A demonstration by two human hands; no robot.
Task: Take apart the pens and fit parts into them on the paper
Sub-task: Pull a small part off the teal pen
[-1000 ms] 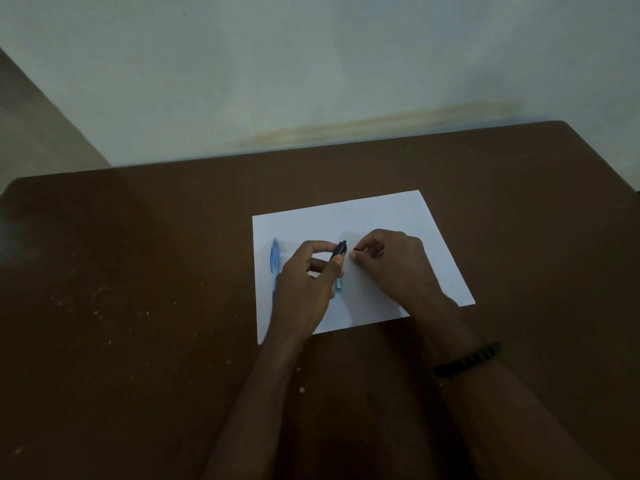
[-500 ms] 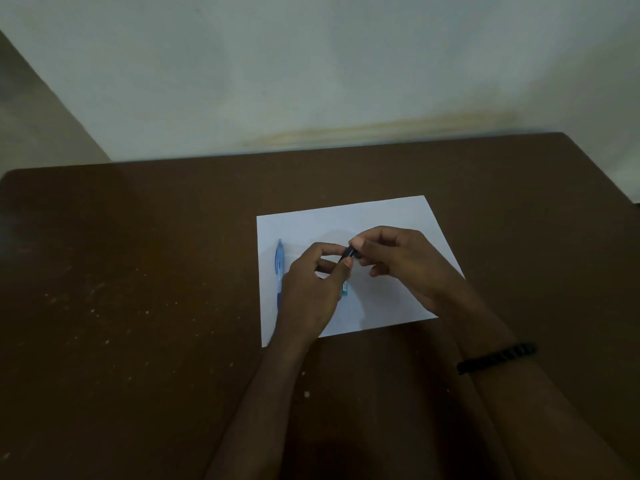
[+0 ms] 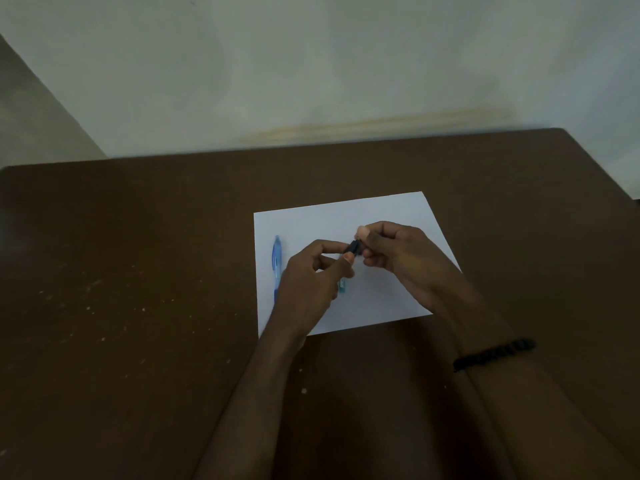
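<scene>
A white sheet of paper [image 3: 346, 216] lies on the brown table [image 3: 138, 254]. Above it my left hand [image 3: 304, 282] grips a pen [image 3: 352, 248] whose dark upper end sticks out past my thumb; a teal bit of it [image 3: 343, 288] shows below my palm. My right hand [image 3: 398, 254] pinches that dark end with thumb and fingers. The middle of the pen is hidden by my left hand. A second, blue pen [image 3: 276, 265] lies whole on the paper's left part, pointing away from me.
The table's far edge meets a pale wall [image 3: 311, 64]. A black bead bracelet [image 3: 495, 353] sits on my right wrist. Small pale specks dot the tabletop left of the paper.
My right hand has come in from beside the pen and taken hold of its dark end. My left hand keeps its grip. The view has shifted slightly.
</scene>
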